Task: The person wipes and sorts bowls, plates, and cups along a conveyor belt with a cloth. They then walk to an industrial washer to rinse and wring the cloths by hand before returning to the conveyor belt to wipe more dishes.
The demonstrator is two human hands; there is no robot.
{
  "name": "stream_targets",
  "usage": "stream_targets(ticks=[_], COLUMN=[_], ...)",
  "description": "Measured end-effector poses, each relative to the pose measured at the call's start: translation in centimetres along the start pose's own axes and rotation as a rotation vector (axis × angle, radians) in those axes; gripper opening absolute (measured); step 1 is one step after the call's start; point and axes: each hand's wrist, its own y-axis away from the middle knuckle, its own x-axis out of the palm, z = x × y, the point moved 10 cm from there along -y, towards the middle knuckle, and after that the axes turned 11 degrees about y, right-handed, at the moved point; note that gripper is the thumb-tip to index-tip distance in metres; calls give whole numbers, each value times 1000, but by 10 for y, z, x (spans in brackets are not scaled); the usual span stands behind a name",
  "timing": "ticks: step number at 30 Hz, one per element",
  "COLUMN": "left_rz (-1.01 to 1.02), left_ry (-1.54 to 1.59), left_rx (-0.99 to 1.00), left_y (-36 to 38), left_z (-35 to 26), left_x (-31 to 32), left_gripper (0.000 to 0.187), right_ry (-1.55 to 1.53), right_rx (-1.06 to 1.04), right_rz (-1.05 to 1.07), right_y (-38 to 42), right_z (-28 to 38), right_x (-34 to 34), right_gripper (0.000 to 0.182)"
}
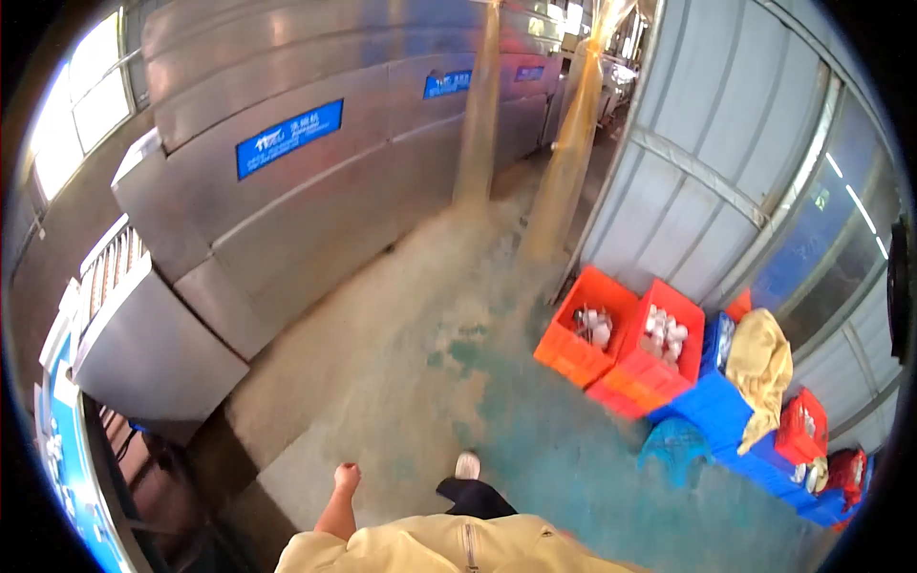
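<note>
My left hand [348, 476] hangs low in front of me, at the bottom of the head view, above the concrete floor [382, 382]. Its fingers look curled into a loose fist, and I see nothing held in them. My right hand is out of sight. Below me are the front of my yellow jacket [430, 544], a dark trouser leg [478, 498] and one pale shoe [467, 465] on the floor.
A long steel machine [315, 191] with blue labels runs along the left, beside a blue-edged table [81, 458]. Orange crates [611, 382] holding white pieces, blue crates [716, 406], a yellow cloth [759, 363] and a blue stool [674, 449] line the right wall. Strip curtains [568, 162] hang ahead.
</note>
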Motion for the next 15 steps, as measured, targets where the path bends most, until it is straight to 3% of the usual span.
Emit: stream_targets(ticks=[1,3,4,6,8,10,11,13,15], left_rz=[-4,-37,77,175,172,111,84,42,62], left_ry=[13,276,178,137,169,274,247,118,-193], left_rx=[22,-157,-219,-239,-296,-407,-429,-448,-381], left_y=[-19,-39,-49,-73,-86,-110,-128,-170,-224], left_z=[-35,-49,-59,-84,-96,-101,-101,-103,-121], left_x=[23,49,72,110,125,133,134,135,144], left_gripper=[22,21,18,17,17,18,19,19,20], right_ry=[-15,-30,-59,35,173,-3,-53,118,27], right_rx=[-22,-97,-202,170,-114,-93,-123,-34,-1], right_rz=[2,-36,-54,-211,-122,-172,-244,-341,-264], right_y=[-28,-80,-84,-156,-235,-285,-291,-350,-362], right_z=[34,99,156,175,253,314,371,422,506], right_x=[-37,-104,-153,-227,-288,-372,-429,-489,-552], right_gripper=[32,28,26,28,23,30,31,43,48])
